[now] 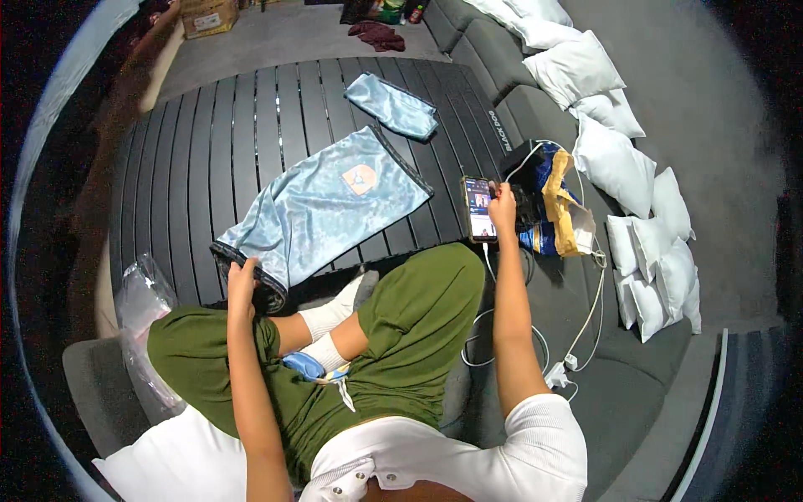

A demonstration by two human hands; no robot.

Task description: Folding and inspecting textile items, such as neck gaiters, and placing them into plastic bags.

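A light blue velvety cloth piece (335,205) with dark trimmed ends and a pale patch lies spread on the slatted table (188,167). My left hand (242,284) is closed on its near left end, gripping the dark trim. At the table's right side my right hand (503,209) has its fingers closed at the right edge of a phone (479,211). The phone's screen is lit, and a white cable runs from its bottom end. Farther back lies a smaller folded blue cloth piece (391,105), touched by neither hand.
A blue and yellow bag (565,201) stands right of the phone. White charging cables (592,309) trail over the grey sofa (615,376). White pillows (615,163) line the sofa's right side. Clear plastic packaging (144,301) lies by my left knee. A cardboard box (209,17) sits beyond the table.
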